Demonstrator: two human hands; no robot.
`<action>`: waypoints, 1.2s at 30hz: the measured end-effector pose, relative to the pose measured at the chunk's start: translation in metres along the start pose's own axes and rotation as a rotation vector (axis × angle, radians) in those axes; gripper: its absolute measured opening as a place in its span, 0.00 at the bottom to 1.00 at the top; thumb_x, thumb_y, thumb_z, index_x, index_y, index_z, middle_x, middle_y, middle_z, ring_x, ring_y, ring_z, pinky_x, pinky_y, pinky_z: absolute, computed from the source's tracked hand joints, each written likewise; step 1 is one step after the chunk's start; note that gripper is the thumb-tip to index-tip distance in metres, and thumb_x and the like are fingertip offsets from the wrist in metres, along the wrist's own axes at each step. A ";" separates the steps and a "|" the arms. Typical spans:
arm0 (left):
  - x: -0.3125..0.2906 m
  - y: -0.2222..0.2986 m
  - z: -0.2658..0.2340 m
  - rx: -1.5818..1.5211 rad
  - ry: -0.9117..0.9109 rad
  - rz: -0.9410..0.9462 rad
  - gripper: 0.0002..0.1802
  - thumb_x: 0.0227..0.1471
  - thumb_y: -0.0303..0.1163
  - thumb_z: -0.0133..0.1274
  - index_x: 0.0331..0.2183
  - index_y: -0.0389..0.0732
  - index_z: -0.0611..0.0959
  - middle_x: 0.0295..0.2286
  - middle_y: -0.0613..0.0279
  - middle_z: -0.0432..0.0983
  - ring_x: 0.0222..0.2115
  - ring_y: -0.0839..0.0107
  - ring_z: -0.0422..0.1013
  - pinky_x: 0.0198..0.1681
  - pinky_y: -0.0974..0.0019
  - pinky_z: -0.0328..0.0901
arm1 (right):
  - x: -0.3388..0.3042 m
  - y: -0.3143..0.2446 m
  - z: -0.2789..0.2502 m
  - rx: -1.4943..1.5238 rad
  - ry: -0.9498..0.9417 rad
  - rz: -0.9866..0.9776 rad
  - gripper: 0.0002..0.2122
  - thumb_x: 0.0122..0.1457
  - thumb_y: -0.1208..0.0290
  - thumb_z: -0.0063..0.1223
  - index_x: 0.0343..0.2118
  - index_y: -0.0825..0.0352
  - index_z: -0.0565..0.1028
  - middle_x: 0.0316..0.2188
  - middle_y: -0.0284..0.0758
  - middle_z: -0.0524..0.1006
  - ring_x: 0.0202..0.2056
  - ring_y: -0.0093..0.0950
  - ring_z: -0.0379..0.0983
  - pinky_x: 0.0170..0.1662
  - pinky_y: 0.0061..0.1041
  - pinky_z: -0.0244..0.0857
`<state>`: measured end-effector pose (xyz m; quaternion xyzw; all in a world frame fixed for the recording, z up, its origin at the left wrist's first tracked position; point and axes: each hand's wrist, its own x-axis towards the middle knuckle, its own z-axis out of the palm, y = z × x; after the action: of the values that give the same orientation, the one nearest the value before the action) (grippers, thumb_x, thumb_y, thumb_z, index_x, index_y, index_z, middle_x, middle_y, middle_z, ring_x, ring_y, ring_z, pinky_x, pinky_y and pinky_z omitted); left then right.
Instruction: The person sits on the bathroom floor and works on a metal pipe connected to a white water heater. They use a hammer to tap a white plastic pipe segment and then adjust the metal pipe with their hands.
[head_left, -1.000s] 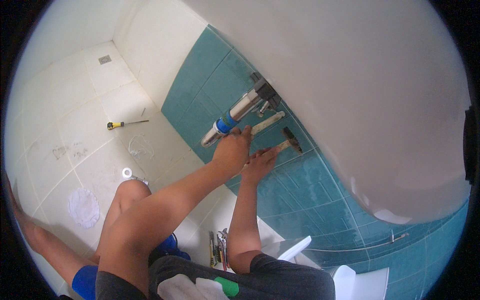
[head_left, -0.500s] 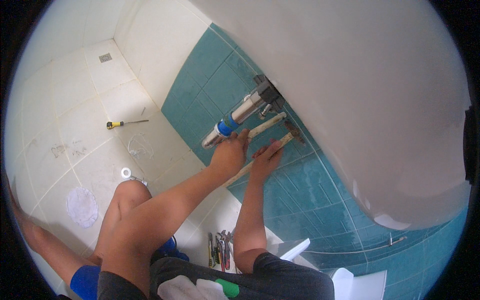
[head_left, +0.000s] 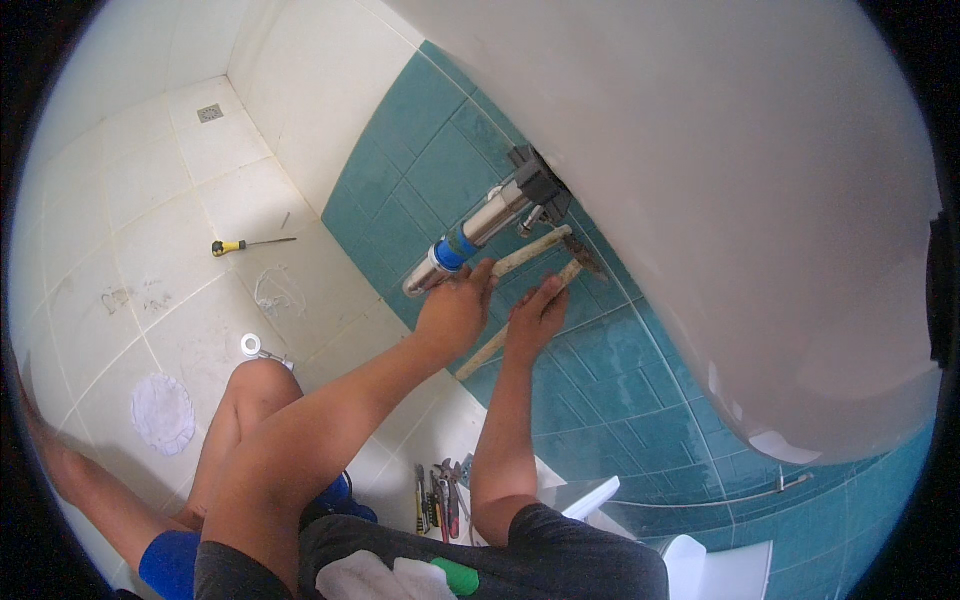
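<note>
Hammer (head_left: 490, 350): dark, rusty-looking head, pale scuffed handle, any lettering too small to read. Slanted in front of teal tiles (head_left: 620, 360), near chrome pipe (head_left: 497, 217). Right hand (head_left: 537, 315) wrapped round handle near head; left hand (head_left: 453, 312) closed on pale rod (head_left: 532, 251).

The left forearm (head_left: 345, 395) slants up to a curled left hand (head_left: 455, 312). The right forearm (head_left: 508, 420) rises more steeply (elbow (head_left: 497, 508) bent low), its right hand (head_left: 538, 314) gripping.
</note>
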<state>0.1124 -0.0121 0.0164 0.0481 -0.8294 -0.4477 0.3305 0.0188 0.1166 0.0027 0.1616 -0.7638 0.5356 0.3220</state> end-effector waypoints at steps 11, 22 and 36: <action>-0.001 -0.006 0.009 -0.052 0.019 -0.016 0.17 0.61 0.35 0.49 0.49 0.37 0.77 0.28 0.45 0.77 0.29 0.49 0.78 0.31 0.50 0.71 | 0.004 0.026 0.013 -0.360 0.177 -0.438 0.22 0.71 0.50 0.39 0.40 0.69 0.69 0.21 0.26 0.63 0.20 0.15 0.58 0.21 0.17 0.54; 0.000 -0.015 0.019 -0.015 0.079 0.017 0.17 0.62 0.35 0.49 0.48 0.37 0.79 0.29 0.44 0.78 0.28 0.49 0.78 0.31 0.51 0.72 | 0.001 0.026 0.016 -0.027 0.129 -0.014 0.23 0.71 0.47 0.37 0.35 0.66 0.66 0.21 0.28 0.63 0.20 0.19 0.58 0.20 0.21 0.53; 0.003 -0.007 0.012 0.143 -0.011 0.080 0.19 0.62 0.34 0.47 0.52 0.37 0.75 0.33 0.45 0.77 0.31 0.50 0.78 0.31 0.53 0.74 | -0.009 0.024 0.025 0.096 0.137 0.053 0.27 0.68 0.38 0.35 0.31 0.63 0.63 0.18 0.25 0.58 0.19 0.18 0.54 0.20 0.21 0.47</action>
<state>0.1011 -0.0091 0.0076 0.0358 -0.8625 -0.3739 0.3393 0.0034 0.1012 -0.0261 0.1193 -0.7174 0.5897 0.3511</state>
